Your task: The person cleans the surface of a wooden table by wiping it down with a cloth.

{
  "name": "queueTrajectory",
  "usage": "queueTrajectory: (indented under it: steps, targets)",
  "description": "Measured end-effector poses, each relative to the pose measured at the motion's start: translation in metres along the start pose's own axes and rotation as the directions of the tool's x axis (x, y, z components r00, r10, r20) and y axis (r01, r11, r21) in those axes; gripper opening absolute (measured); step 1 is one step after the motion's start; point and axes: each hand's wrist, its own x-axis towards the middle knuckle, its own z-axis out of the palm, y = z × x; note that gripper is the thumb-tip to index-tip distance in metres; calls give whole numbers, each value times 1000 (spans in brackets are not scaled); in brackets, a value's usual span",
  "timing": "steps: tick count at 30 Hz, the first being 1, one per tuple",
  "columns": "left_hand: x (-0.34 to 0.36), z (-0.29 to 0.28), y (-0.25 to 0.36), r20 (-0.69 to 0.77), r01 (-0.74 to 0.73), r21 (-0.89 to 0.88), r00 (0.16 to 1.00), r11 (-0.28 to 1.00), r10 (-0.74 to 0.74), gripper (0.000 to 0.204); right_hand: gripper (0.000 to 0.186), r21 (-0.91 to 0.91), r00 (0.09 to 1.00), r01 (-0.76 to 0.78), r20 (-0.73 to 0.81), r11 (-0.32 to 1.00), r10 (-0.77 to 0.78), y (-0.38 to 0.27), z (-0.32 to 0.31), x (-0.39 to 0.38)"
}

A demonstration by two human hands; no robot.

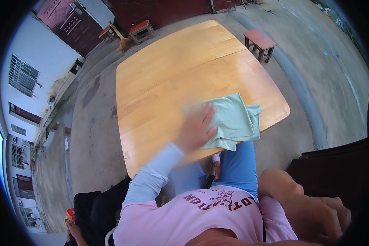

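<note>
Concrete yard (pixel 98 123) around wooden table (pixel 172 90). My left hand (pixel 197 129) palm down near table's near edge, fingers extended, thumb slightly apart, not clamped on anything. Pale green cloth (pixel 231 119) touching fingertips and thumb, spread mostly to right of hand. Beyond, rightward: red-topped stool (pixel 260 39); beyond, leftward: broom (pixel 123 41). My right hand: can't tell its state, limbs overlap there.

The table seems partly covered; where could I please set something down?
The table is bare beyond the seam, and between its left edge and the left hand. That hand and the cloth crowd the near middle and right.
</note>
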Motion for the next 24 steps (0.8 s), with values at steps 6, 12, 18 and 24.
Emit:
queueTrajectory:
  steps: [6, 12, 18, 24]
  targets:
    - [-17, 0, -9, 30, 46, 84, 998, 995, -48, 59, 9, -86, 937, 80, 346, 993, -46, 67, -57, 6]
    - [3, -13, 5, 125, 24, 17, 992, 1000, -26, 60, 41, -609, 507, -759, -332, 230, 795, 74, -136, -28]
    - [-7, -3, -4, 80, 24, -14, 997, 1000, -23, 61, 52, -724, 565, 253, -427, -641, 706, 120, -228, -132]
    - [26, 7, -45, 72, 51, 41, 996, 998, -54, 58, 52, -786, 589, 253, -337, -564, 734, 142, -273, -114]
